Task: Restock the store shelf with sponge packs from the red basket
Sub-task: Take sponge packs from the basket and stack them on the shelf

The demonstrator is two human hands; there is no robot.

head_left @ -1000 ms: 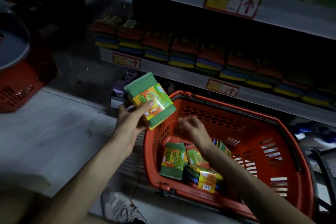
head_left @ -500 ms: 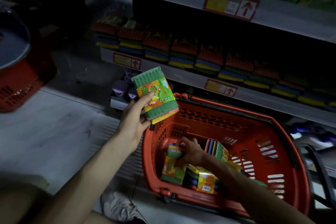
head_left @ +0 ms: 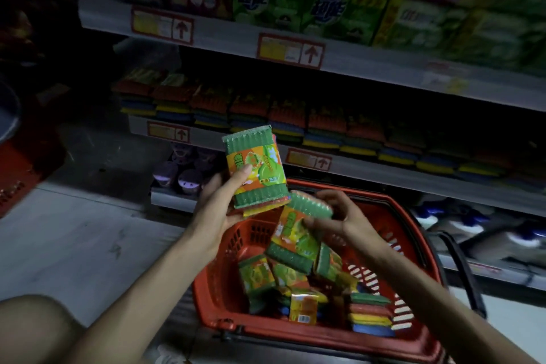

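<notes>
Left hand (head_left: 218,204) gripped one sponge pack (head_left: 255,168) upright above the near-left corner of the red basket (head_left: 212,289), thumb laid across its printed face. Right hand (head_left: 339,216) pinched a second sponge pack (head_left: 298,233) by its upper end, tilted over the basket; its top lay just beneath the first pack, and contact between them could not be determined. Further loose packs (head_left: 260,275) lay jumbled in the basket. The likeliest fault was judged to be a slip: the second pack hung from a fingertip pinch on a glossy wrapper, and a bump against the first pack could have loosened it so that it fell back into the basket or onto the floor (head_left: 74,245). A second hazard was the middle shelf (head_left: 224,139), whose front row of stacked sponges (head_left: 295,118) appeared closely filled; a pack forced in could have pushed its neighbours off the edge. Poor light made a misjudged gap more probable. The basket stood on a pale floor before the shelving; green boxes (head_left: 325,9) occupied the upper shelf, price labels (head_left: 291,50) marked the edges, and another red basket (head_left: 23,174) stood at far left.
</notes>
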